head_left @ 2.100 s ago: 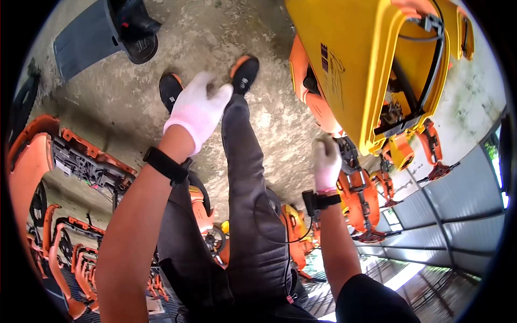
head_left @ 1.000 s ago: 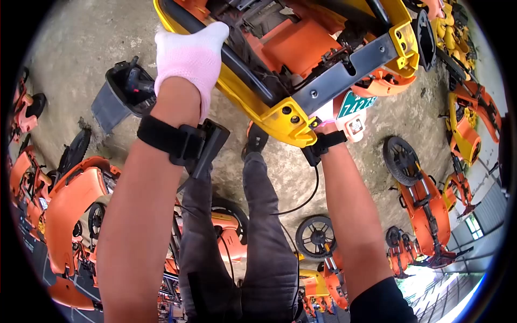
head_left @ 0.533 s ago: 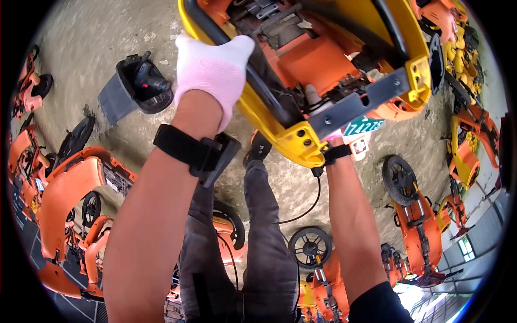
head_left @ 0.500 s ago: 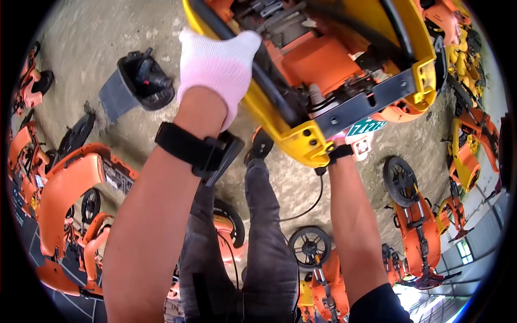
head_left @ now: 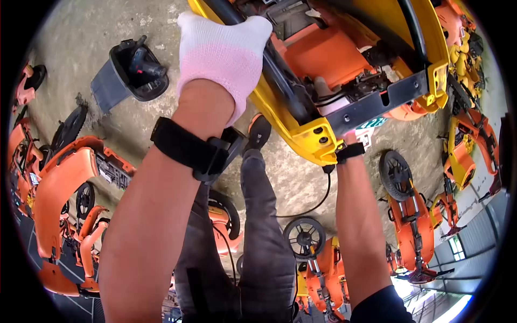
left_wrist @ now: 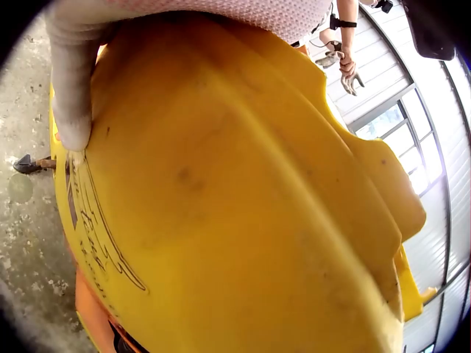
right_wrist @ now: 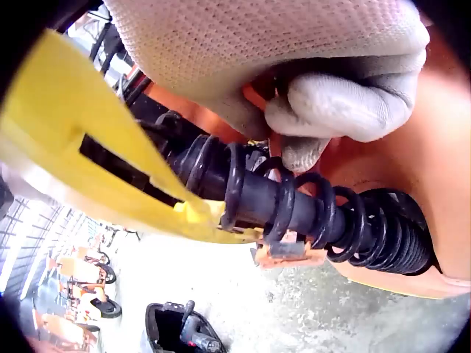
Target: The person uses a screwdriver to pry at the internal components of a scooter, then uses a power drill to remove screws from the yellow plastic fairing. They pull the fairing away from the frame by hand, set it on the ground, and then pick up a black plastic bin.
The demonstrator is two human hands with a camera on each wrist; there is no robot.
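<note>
In the head view, an upright yellow-and-orange scooter body [head_left: 301,141] fills the top centre. My gloved left hand [head_left: 223,51] grips its yellow side panel at the rim, beside a black tube [head_left: 285,89]. The left wrist view shows the thumb [left_wrist: 71,110] lying on the panel's outer face [left_wrist: 221,184]; the other fingers are hidden. My gloved right hand [right_wrist: 294,66] reaches under the dark crossbar [head_left: 371,105]. Its curled fingers [right_wrist: 338,107] lie close to a black coil-spring shock absorber [right_wrist: 294,202]; I cannot tell whether they hold anything.
A grey bin-like container [head_left: 116,78] holding a power drill [head_left: 148,69] lies on the concrete floor at left. Orange scooters [head_left: 412,226] and body parts [head_left: 62,183] stand on both sides. A thin cable [head_left: 312,207] hangs from my right wrist. Another person's hand [left_wrist: 347,66] shows behind.
Both hands were off the scooter at first. The left has since taken hold of the yellow panel, and the right has gone under the crossbar. Lately the scooter has shifted slightly right in view.
</note>
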